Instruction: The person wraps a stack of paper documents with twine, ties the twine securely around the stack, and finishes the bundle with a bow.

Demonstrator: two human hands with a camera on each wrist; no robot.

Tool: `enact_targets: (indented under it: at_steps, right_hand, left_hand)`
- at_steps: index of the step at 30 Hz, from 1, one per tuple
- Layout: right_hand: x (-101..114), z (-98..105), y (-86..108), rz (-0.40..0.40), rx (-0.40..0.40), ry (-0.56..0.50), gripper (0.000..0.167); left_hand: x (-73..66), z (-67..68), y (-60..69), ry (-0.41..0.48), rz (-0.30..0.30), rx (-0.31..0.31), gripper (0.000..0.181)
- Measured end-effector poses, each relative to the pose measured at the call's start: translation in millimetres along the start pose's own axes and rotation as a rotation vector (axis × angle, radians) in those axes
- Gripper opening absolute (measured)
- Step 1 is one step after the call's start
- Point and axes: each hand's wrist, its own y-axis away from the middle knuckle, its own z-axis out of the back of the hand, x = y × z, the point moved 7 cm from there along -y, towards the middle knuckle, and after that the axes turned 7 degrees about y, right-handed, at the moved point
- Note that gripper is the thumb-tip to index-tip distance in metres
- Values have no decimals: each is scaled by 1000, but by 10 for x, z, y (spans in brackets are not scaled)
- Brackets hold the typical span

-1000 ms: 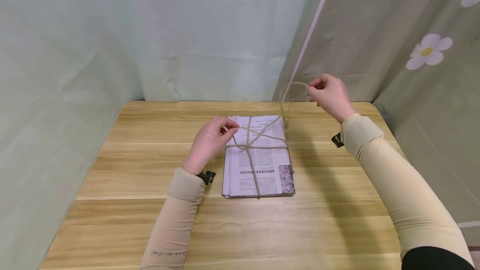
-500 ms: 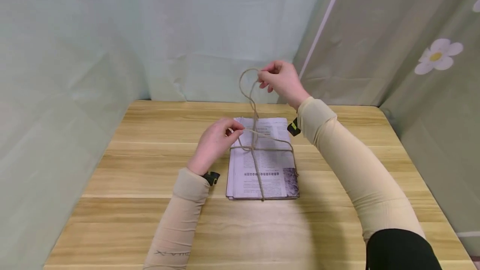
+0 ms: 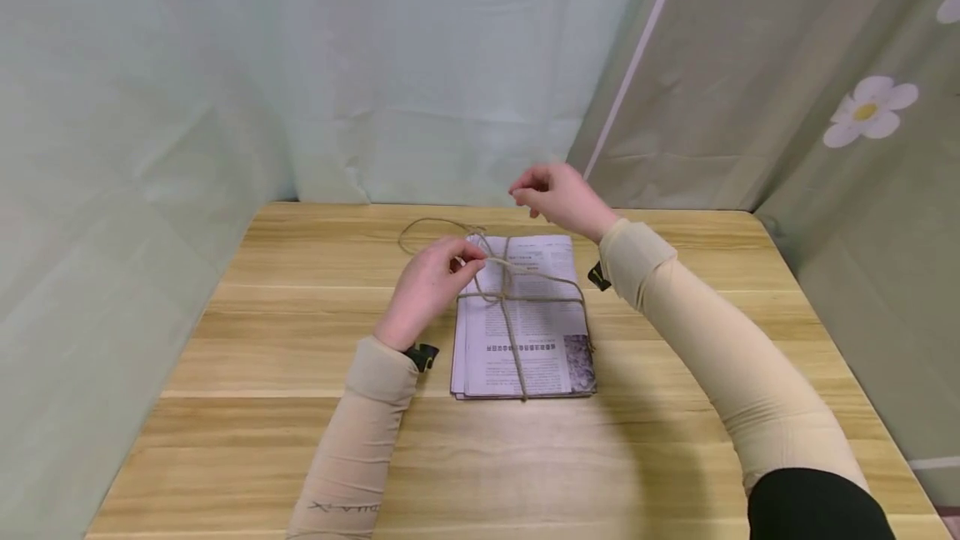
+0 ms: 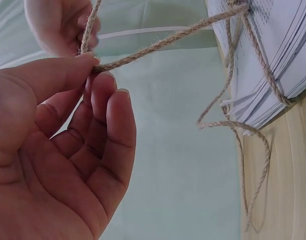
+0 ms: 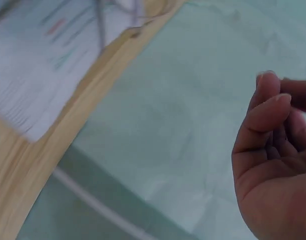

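A flat stack of newspapers (image 3: 540, 369) lies on the table, with jute twine (image 3: 513, 340) wrapped crosswise around it. Thumb and forefinger of my left hand (image 3: 427, 290) pinch one length of this twine above the stack's left part; the left wrist view shows the twine (image 4: 163, 44) running taut from the fingertips to the papers. The other length drops in a loose loop (image 4: 267, 150) past the stack's edge. Beyond the far edge of the papers, my right hand (image 3: 568, 200) hovers with bent fingers. In the right wrist view that hand (image 5: 273, 165) holds nothing.
The wooden table (image 3: 300, 340) reaches back to a pale green curtain (image 3: 435, 107). A greyish curtain with flower prints (image 3: 870, 111) hangs along the right side.
My right hand has moved left over the stack, let go of its twine length and come down slightly. That length now lies in a loop at the far left. My left hand keeps its pinch.
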Motion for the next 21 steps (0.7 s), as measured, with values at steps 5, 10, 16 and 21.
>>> enact_targets:
  at_steps: [5,10,16,21]
  right_hand:
    - [-43,-132,222,86,83,174,15]
    - [43,-332,348,208,143,252,12]
    - [137,-479,349,278,127,297,9]
    - [138,-505,314,275,91,291,5]
  left_hand:
    - [9,9,-4,10,-2,-4,13]
    - [10,16,-10,19,-6,-8,14]
    - [16,6,-8,38,3,-7,15]
    - [50,45,-12,39,24,-22,18]
